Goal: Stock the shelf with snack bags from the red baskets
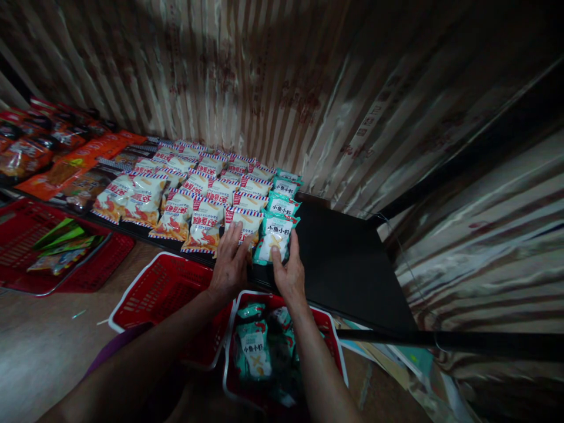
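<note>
Head view: right hand (289,271) grips teal snack packet (274,238) at the front of the teal column on black shelf (348,258). Left hand (229,264) lies flat, fingers spread, steadying red-striped packet (244,222). Red basket (331,336) of matching packets below.

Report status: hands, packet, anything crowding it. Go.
Right hand grips teal snack packet at shelf front. Left hand flat on red-striped packet beside it. Shelf to the right bare.

Red basket (26,247) at 9 o'clock cut by the left edge; right hand (288,273) covers the teal packet's (275,235) lower edge.
</note>
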{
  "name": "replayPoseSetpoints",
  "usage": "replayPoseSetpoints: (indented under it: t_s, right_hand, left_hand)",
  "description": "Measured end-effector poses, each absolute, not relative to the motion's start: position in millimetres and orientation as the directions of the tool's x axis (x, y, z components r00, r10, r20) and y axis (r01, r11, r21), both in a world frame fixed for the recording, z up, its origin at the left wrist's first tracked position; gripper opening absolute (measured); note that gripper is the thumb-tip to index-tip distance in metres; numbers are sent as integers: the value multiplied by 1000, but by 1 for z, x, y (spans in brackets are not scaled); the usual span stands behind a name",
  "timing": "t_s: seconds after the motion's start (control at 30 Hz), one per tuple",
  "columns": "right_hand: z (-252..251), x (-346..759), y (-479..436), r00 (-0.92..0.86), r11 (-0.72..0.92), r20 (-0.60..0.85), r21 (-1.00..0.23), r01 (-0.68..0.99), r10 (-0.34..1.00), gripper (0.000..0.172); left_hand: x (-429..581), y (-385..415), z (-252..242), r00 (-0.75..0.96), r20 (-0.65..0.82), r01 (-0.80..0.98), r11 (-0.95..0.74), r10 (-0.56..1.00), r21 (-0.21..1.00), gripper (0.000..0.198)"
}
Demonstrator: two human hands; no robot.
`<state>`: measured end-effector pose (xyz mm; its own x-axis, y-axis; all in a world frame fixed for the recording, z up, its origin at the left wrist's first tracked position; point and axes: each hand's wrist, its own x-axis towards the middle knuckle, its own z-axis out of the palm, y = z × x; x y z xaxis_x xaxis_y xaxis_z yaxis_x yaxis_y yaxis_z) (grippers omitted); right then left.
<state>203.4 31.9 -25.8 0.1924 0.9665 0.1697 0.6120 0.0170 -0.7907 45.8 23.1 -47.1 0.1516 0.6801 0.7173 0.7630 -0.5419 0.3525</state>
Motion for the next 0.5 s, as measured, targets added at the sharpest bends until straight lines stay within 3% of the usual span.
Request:
replayPoseSetpoints:
  t_s: [0.5]
  right_hand:
    - [-30, 199, 33, 190, 45, 212, -772, 634, 958, 71]
  left_hand:
    - [45, 22, -48, 161, 711, 777, -533, 684, 337, 55]
